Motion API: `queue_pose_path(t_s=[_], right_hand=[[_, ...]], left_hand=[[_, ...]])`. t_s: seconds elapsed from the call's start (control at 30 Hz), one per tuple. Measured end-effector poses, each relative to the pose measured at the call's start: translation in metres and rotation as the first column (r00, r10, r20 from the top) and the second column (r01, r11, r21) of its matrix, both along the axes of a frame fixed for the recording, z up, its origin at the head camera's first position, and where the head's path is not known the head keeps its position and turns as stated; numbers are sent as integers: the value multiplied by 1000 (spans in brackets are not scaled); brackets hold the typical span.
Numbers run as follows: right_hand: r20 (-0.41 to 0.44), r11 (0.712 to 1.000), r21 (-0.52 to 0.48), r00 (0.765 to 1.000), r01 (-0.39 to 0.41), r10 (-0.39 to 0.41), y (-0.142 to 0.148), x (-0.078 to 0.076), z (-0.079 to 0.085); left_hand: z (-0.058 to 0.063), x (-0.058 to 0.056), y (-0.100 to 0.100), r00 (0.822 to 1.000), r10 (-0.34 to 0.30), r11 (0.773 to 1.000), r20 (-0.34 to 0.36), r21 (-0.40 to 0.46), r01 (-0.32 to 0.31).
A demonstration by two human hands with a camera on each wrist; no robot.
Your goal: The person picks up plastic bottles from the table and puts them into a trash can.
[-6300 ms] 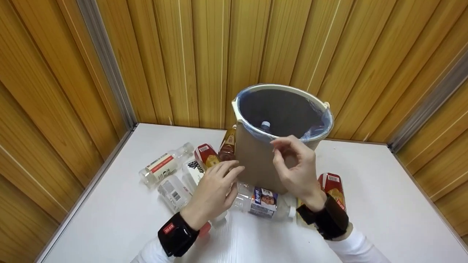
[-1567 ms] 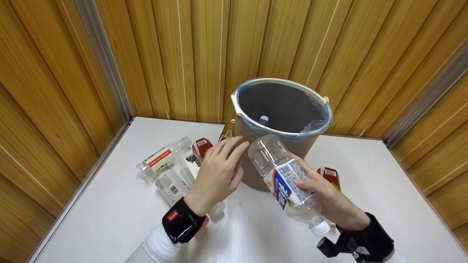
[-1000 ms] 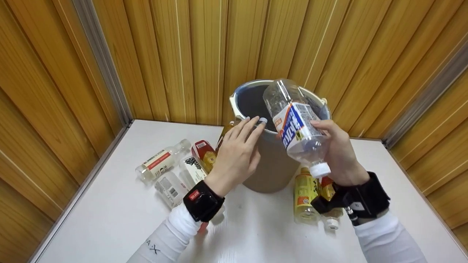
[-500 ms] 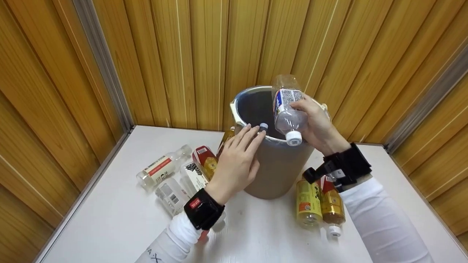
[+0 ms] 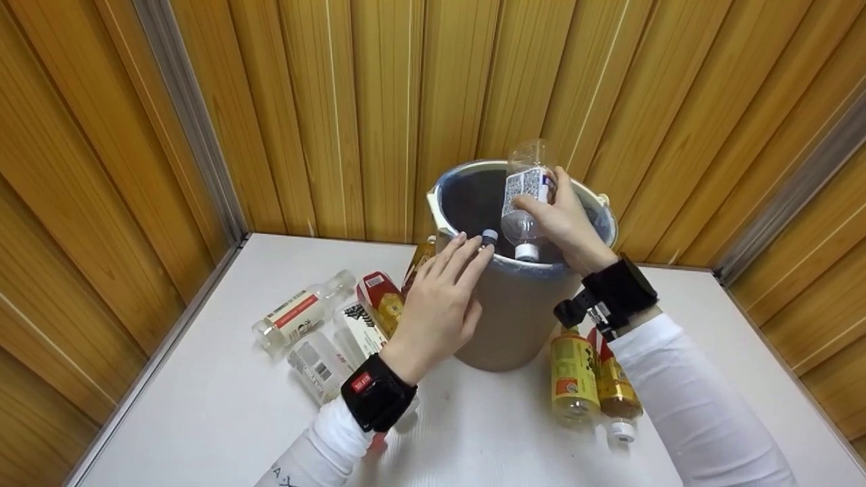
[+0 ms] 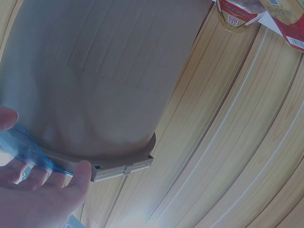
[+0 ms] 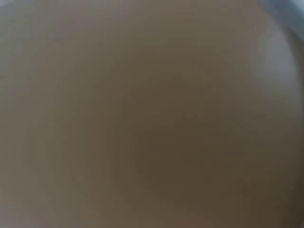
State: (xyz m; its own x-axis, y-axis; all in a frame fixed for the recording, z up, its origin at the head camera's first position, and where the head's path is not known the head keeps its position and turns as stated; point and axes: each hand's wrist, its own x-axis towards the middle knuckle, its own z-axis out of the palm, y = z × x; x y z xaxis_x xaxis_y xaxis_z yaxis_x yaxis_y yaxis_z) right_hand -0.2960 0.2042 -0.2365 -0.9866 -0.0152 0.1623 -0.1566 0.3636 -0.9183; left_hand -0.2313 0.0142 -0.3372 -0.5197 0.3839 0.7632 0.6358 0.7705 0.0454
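My right hand point(image 5: 565, 220) grips a clear plastic bottle point(image 5: 522, 222) with a white cap and a printed label. It holds the bottle over the mouth of a brown trash bin point(image 5: 504, 325), cap end towards me. My left hand point(image 5: 436, 311) lies at the bin's near left rim, fingers extended. In the left wrist view its fingers reach over the blue liner bag point(image 6: 28, 149) at the rim. Close by those fingertips, a capped bottle neck point(image 5: 489, 237) shows inside the bin. Blurred brown bin wall point(image 7: 152, 114) fills the right wrist view.
Left of the bin lie several bottles, among them a clear one with a red-striped label point(image 5: 294, 314) and a red-labelled one point(image 5: 380, 297). A yellow-labelled bottle point(image 5: 574, 379) and an amber bottle point(image 5: 619, 389) lie to the right. Wood-patterned walls point(image 5: 379, 101) enclose the white table point(image 5: 473, 439).
The clear bottle lay before the bin; my right hand has picked it up and carried it over the bin's mouth, lately turning it. My left hand has moved right onto the rim.
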Motion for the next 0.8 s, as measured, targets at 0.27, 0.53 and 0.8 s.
queue_pose_path(t_s=[0.27, 0.53, 0.8], right_hand=[[-79, 993, 95, 995, 76, -69, 0, 3, 0], [-253, 999, 31, 967, 27, -18, -4, 16, -1], [-490, 989, -124, 871, -84, 13, -11, 45, -14]], left_hand=[[2, -1, -1, 1000, -8, 1000, -4, 5, 8], [3, 3, -5, 1000, -27, 1000, 6, 4, 27], [-4, 14, -20, 999, -50, 999, 21, 9, 49]])
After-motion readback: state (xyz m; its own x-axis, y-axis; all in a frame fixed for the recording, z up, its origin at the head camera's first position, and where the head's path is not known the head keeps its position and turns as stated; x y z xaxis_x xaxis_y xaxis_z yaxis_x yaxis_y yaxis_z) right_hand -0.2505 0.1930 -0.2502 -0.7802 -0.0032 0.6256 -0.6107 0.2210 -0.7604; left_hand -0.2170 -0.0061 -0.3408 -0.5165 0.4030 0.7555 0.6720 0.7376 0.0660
